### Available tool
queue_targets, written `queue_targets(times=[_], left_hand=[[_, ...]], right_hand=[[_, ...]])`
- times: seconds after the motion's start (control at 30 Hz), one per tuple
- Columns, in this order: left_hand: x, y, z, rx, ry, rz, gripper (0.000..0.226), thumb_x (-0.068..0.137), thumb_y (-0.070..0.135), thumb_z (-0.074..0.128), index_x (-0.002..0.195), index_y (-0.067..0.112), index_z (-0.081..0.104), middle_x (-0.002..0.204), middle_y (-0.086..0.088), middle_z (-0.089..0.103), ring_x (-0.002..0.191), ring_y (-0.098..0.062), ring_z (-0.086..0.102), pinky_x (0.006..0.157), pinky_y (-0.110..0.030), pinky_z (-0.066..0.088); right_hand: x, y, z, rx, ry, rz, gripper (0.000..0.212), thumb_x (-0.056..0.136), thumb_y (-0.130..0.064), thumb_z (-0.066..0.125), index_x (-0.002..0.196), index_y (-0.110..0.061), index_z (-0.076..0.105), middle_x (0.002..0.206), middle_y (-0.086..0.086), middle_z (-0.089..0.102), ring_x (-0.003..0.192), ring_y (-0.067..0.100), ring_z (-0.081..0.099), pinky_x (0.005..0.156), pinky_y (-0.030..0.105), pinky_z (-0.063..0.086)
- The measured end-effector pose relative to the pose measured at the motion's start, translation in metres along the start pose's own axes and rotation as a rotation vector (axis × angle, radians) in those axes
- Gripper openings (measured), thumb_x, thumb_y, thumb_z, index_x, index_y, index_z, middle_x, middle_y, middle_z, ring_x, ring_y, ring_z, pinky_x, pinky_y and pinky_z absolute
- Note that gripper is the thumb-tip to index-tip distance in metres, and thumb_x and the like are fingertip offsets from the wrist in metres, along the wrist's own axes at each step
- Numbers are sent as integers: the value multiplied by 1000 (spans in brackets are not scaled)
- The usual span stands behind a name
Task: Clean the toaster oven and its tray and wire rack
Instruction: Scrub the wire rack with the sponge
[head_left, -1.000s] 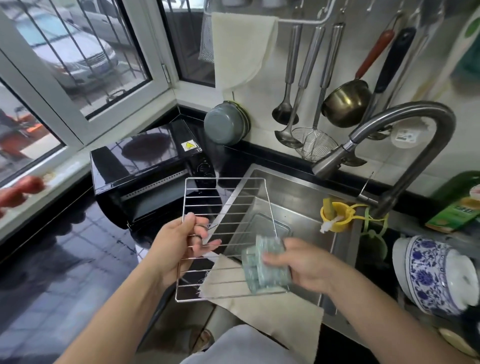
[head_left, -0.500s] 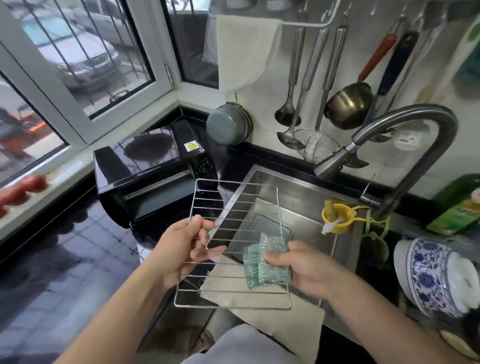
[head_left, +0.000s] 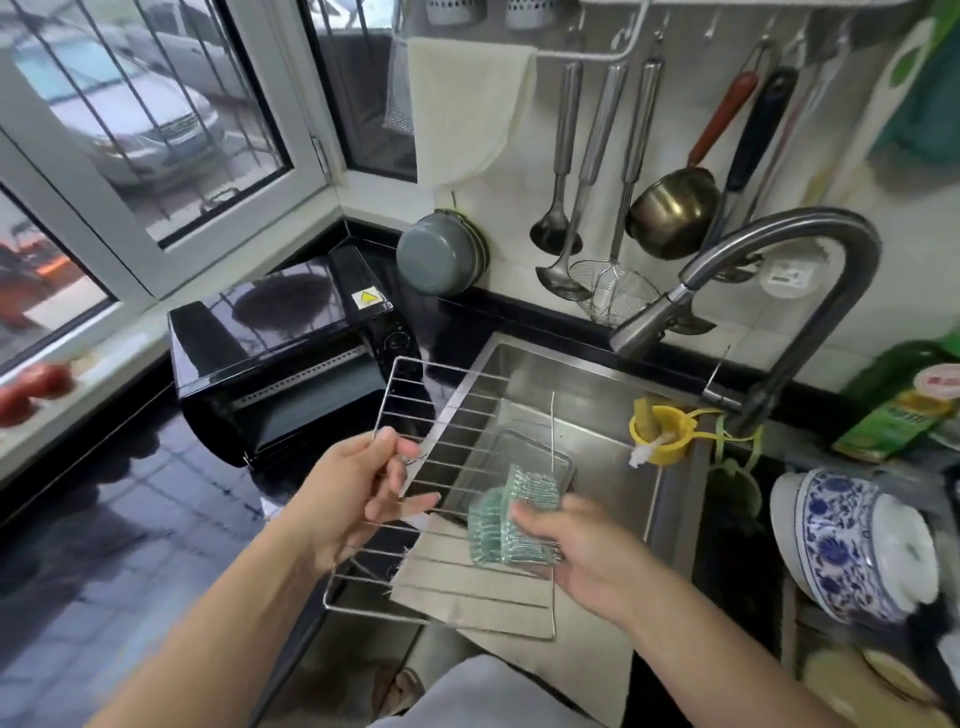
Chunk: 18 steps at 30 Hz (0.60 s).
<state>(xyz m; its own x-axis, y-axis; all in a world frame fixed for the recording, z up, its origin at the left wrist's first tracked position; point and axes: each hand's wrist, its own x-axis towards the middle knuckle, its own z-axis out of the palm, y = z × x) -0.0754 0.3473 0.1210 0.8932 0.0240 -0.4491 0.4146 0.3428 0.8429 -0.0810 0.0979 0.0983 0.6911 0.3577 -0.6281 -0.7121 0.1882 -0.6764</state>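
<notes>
The wire rack (head_left: 457, 483) is held up over the near left corner of the stainless sink (head_left: 597, 395), tilted so its far edge stands higher than its near edge. The left hand (head_left: 358, 493) grips the rack's left side, thumb on top of the frame and fingers curled round the wires from below. The right hand (head_left: 587, 551) pinches a pale green scouring sponge (head_left: 514, 514), folded on itself, and presses it against the rack's right part near the side wire; its fingers are curled round the sponge. Under the rack a beige cloth (head_left: 498, 618) lies draped over the sink's front edge. A clear glass dish (head_left: 540, 457) sits in the basin, seen through the wires

The black toaster oven (head_left: 280, 353) stands on the dark counter (head_left: 130, 545) just left of the sink, its door facing the person and a yellow warning label on its top. A curved steel faucet (head_left: 779, 270) arches over the basin from the right, with a yellow holder (head_left: 660, 431) on the sink's far right rim. On the wall behind hang ladles, a wire skimmer (head_left: 613, 291), a small brass pot (head_left: 675, 213) and a white towel (head_left: 467, 104). A blue and white porcelain jar (head_left: 852, 540) lies on its side at the right
</notes>
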Motion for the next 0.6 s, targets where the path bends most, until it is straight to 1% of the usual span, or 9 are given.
queue_targets(times=[0.07,0.17,0.23,0.3,0.37,0.43,0.5,0.53,0.6], left_hand=[[-1,-1,1,27,-54,-56,36,111,31,47,101,1,65,56,-7,41,30,-9,33,84,-44,63],[3,17,9,154,-167,-65,37,110,30,46,101,0,66,54,-6,32,30,-8,32,82,-43,63],[6,35,14,207,-214,-81,36,110,28,46,104,-2,65,54,-7,35,30,-8,33,80,-42,64],[11,52,13,175,-249,-110,36,105,30,50,110,-2,66,63,-12,54,36,-12,47,77,-43,64],[15,59,4,-20,-234,-77,46,104,38,49,126,1,64,99,-18,74,70,-22,75,80,-49,64],[15,47,-9,-305,-82,27,54,107,47,42,139,6,58,131,-19,70,112,-30,74,87,-54,62],[3,16,-8,-438,55,62,53,107,48,43,141,9,55,139,-16,67,121,-30,69,89,-51,63],[-6,-5,-1,-405,67,34,52,103,45,54,142,11,55,140,-15,66,122,-29,69,89,-48,63],[-24,-45,24,-245,-20,-26,71,81,28,80,146,17,52,140,-8,67,126,-25,66,96,-46,60]], right_hand=[[5,-22,-7,3,26,-10,35,85,-7,74,117,1,64,107,16,75,96,29,74,75,39,61],[23,-80,-20,24,135,-108,52,83,-11,76,129,2,57,121,17,69,114,32,66,102,50,51],[30,-105,-26,13,130,-136,47,84,-8,75,127,4,57,120,20,69,112,33,68,103,49,51],[32,-106,-29,26,122,-127,40,84,-7,75,119,3,60,116,21,71,106,32,71,98,48,54],[33,-93,-30,133,164,-160,25,86,-6,72,110,-1,64,105,19,75,94,29,75,87,45,60],[38,-79,-32,403,256,-184,10,91,-2,68,96,-9,64,87,15,77,77,25,76,77,46,62],[44,-63,-37,583,315,-217,8,95,-8,66,92,-13,63,88,14,77,83,23,76,81,45,61],[46,-55,-33,601,324,-228,3,96,-15,66,95,-14,63,93,12,77,96,22,74,87,43,60],[50,-41,-19,637,341,-244,14,97,-18,64,108,-8,64,100,10,75,110,24,69,86,38,60]])
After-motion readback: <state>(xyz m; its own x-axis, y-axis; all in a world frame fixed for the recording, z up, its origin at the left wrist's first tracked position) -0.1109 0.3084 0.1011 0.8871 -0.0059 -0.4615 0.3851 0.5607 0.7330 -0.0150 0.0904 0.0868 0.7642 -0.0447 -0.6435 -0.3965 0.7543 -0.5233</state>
